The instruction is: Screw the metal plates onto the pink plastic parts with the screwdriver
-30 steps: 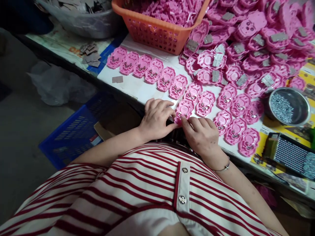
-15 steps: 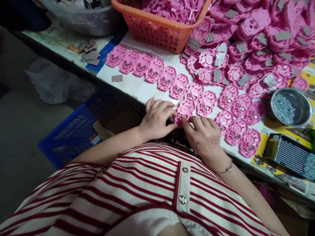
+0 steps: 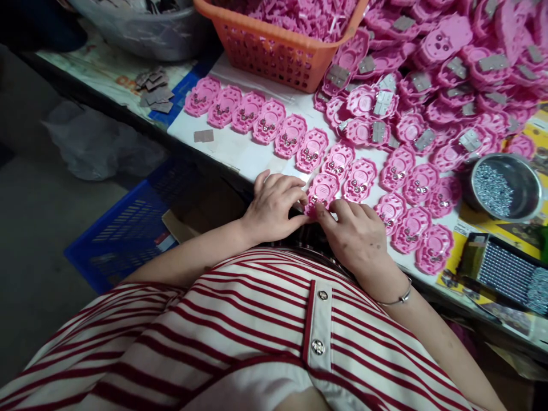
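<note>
At the table's near edge lies a pink plastic casing with small shiny metal parts near its lower end. My left hand holds this casing by its left side, thumb at the near edge and fingers curled. From the right, my right hand presses its closed thumb and forefinger onto the lower end, by the metal parts; whatever is between those fingertips is hidden. Just beyond are similar casings, one close to my right knuckles and another directly behind, each with shiny metal parts.
Several casings run in a slanted row along the white sheet. An orange basket of pink pieces and a heap of casings stand behind. To the right are a metal bowl of small silver parts and a black tray.
My right hand has shifted very slightly, its wrist and bracelet a little further right and down. My left hand and the casing stay where they were.
</note>
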{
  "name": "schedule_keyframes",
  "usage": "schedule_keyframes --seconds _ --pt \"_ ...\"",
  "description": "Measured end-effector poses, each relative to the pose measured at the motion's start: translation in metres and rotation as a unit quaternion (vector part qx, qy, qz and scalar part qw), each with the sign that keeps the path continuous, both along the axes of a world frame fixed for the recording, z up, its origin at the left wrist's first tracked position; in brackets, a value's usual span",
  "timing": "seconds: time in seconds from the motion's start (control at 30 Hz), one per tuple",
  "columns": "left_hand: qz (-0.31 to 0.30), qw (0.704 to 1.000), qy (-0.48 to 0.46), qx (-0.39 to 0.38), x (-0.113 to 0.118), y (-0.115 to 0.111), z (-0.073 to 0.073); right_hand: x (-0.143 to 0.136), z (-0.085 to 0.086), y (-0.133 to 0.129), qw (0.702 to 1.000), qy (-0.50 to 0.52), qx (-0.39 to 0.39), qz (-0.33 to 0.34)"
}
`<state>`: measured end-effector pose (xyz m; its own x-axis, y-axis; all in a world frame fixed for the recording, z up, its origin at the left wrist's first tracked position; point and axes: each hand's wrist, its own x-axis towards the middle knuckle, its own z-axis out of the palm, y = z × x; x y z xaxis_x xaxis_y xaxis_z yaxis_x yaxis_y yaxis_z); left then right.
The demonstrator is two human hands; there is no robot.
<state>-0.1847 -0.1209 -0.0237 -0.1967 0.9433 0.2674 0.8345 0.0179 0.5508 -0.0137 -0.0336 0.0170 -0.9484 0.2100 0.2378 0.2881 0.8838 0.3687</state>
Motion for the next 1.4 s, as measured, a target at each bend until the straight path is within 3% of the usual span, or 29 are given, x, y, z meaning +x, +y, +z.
schedule_keyframes --seconds 0.2,0.53,0.9,1.4 --pt "-0.003 1.0 -0.002 0.001 -0.001 0.0 -0.001 0.001 0.003 0.0 0.999 -0.032 -0.035 -0.02" --pt "-0.005 1.0 -0.001 0.006 -0.001 0.0 -0.002 0.008 -0.006 0.0 1.0 0.02 0.0 -0.007" --pt "-0.014 0.999 0.004 0.051 -0.002 -0.001 -0.013 0.021 -0.018 -0.003 0.997 0.064 -0.035 -0.018" --pt "-0.018 0.999 0.024 0.02 0.003 0.001 -0.009 0.012 -0.015 -0.002 0.997 0.052 -0.052 -0.028"
